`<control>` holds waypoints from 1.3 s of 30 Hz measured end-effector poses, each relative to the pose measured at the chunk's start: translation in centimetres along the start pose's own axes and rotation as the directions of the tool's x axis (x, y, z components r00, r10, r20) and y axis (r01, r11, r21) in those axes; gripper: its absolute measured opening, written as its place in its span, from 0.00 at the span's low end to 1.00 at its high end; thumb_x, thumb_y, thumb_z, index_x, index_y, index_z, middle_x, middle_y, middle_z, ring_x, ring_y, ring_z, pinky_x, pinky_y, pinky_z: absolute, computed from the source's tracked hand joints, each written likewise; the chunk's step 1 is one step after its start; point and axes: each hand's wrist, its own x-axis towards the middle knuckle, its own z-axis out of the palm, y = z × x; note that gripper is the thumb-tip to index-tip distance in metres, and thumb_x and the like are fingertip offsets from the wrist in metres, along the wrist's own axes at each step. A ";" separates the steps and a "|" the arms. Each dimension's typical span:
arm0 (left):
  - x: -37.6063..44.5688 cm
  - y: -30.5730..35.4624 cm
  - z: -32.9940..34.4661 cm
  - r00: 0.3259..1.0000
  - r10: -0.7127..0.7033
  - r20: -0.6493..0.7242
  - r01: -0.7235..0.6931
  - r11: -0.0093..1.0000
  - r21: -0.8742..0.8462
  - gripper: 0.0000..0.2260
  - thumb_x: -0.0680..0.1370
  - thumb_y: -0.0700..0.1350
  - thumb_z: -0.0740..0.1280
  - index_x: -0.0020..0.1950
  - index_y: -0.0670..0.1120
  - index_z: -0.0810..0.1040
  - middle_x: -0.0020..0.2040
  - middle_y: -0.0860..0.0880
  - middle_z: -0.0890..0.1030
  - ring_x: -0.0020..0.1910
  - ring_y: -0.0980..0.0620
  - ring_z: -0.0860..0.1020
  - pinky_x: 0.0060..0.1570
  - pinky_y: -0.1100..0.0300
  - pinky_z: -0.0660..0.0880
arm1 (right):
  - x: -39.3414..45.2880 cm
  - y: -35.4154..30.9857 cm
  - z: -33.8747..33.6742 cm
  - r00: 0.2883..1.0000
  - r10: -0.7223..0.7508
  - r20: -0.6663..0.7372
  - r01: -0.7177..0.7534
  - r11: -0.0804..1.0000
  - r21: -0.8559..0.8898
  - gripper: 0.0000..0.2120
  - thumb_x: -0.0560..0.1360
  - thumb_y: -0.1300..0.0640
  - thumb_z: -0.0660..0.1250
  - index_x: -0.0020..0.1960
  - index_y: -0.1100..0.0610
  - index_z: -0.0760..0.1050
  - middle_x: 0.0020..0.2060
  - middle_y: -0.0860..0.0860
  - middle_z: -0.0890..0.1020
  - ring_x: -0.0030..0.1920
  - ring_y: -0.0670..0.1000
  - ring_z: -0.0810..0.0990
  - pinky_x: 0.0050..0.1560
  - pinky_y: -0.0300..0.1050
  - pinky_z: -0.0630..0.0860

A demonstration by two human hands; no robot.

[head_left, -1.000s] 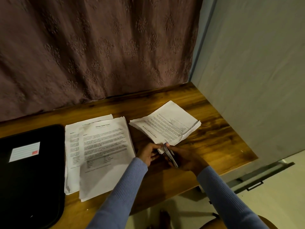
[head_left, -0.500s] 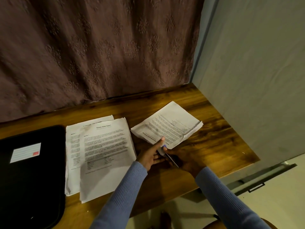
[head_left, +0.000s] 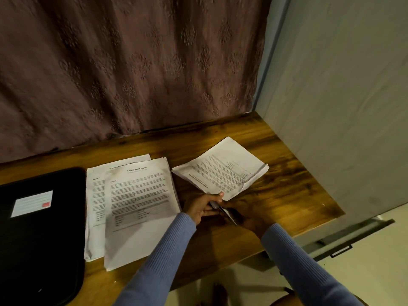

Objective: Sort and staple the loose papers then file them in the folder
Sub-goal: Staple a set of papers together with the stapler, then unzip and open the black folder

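Note:
A turned set of printed papers (head_left: 223, 171) lies on the wooden desk (head_left: 287, 186), its near corner at my hands. My left hand (head_left: 199, 207) pinches that corner with thumb on top. My right hand (head_left: 247, 214), in shadow, grips a small silvery stapler (head_left: 224, 212) whose tip reaches the same corner. Two overlapping paper stacks (head_left: 139, 206) lie to the left, the upper one headed "Sample Health Report". A black folder (head_left: 42, 237) with a white label sits at the far left.
A patterned brown curtain (head_left: 132, 67) hangs behind the desk. A grey wall panel (head_left: 342, 107) closes the right side. The desk's front edge runs just below my wrists, with pale floor and a metal rail (head_left: 344, 241) beyond it.
The stapler has come down from its upright tilt and now lies lower against the corner of the papers. My left thumb moved onto that corner. The paper set shifted slightly.

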 end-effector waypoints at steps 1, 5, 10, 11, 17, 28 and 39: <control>-0.1 0.0 0.1 1.000 0.008 -0.005 -0.008 1.000 0.001 0.10 0.71 0.39 0.72 0.51 0.41 0.77 0.44 0.46 0.82 0.46 0.48 0.81 0.46 0.53 0.80 | 0.1 0.1 -0.1 1.000 -0.003 -0.006 0.003 1.000 -0.006 0.02 0.74 0.61 0.67 0.45 0.56 0.75 0.37 0.53 0.78 0.37 0.50 0.76 0.38 0.43 0.72; -0.4 0.2 0.3 0.999 0.035 -0.022 -0.035 0.999 0.010 0.12 0.71 0.39 0.73 0.53 0.40 0.77 0.45 0.45 0.82 0.46 0.47 0.82 0.45 0.53 0.81 | 0.2 0.0 -0.2 0.999 -0.028 -0.020 0.028 0.999 -0.019 0.04 0.73 0.61 0.69 0.46 0.55 0.77 0.37 0.53 0.79 0.37 0.50 0.77 0.38 0.43 0.73; -0.2 0.6 0.0 0.999 -0.027 -0.019 0.028 0.998 0.051 0.23 0.70 0.53 0.73 0.62 0.50 0.74 0.57 0.46 0.79 0.58 0.44 0.78 0.53 0.49 0.78 | 0.4 0.1 -0.5 1.000 -0.015 -0.003 0.015 0.998 -0.064 0.21 0.63 0.50 0.76 0.54 0.55 0.78 0.43 0.53 0.83 0.44 0.52 0.81 0.43 0.47 0.79; -0.2 0.6 0.0 0.999 -0.036 -0.035 0.037 0.998 0.048 0.24 0.70 0.54 0.73 0.64 0.51 0.72 0.59 0.47 0.78 0.59 0.44 0.77 0.56 0.48 0.77 | 0.2 0.1 -0.9 0.999 -0.042 -0.009 0.041 0.996 -0.077 0.20 0.63 0.50 0.76 0.52 0.56 0.78 0.43 0.54 0.84 0.45 0.53 0.81 0.46 0.50 0.79; 0.0 1.0 0.7 0.978 -0.010 -0.210 -0.023 0.988 -0.152 0.16 0.77 0.33 0.64 0.64 0.39 0.71 0.61 0.41 0.77 0.60 0.42 0.77 0.56 0.50 0.75 | 0.5 0.5 -7.3 0.770 -0.531 -0.353 0.207 0.732 -0.649 0.08 0.71 0.54 0.72 0.47 0.57 0.78 0.38 0.52 0.81 0.39 0.52 0.81 0.36 0.42 0.78; 1.4 6.1 1.3 0.792 0.463 -0.397 -0.359 0.880 0.310 0.12 0.77 0.36 0.63 0.61 0.38 0.75 0.54 0.43 0.79 0.49 0.47 0.79 0.52 0.47 0.79 | 1.4 0.4 -11.5 0.650 -0.620 -0.439 0.046 0.610 -0.791 0.16 0.73 0.52 0.69 0.59 0.55 0.74 0.53 0.52 0.78 0.47 0.51 0.78 0.44 0.45 0.79; -4.4 18.9 1.4 0.278 0.939 0.203 -0.656 0.031 0.754 0.10 0.78 0.38 0.63 0.58 0.41 0.79 0.50 0.45 0.84 0.47 0.53 0.80 0.45 0.68 0.74 | 0.2 -14.3 -4.9 0.480 -0.827 -0.294 0.610 0.555 -0.565 0.31 0.66 0.58 0.76 0.65 0.58 0.69 0.57 0.47 0.73 0.56 0.46 0.72 0.58 0.41 0.71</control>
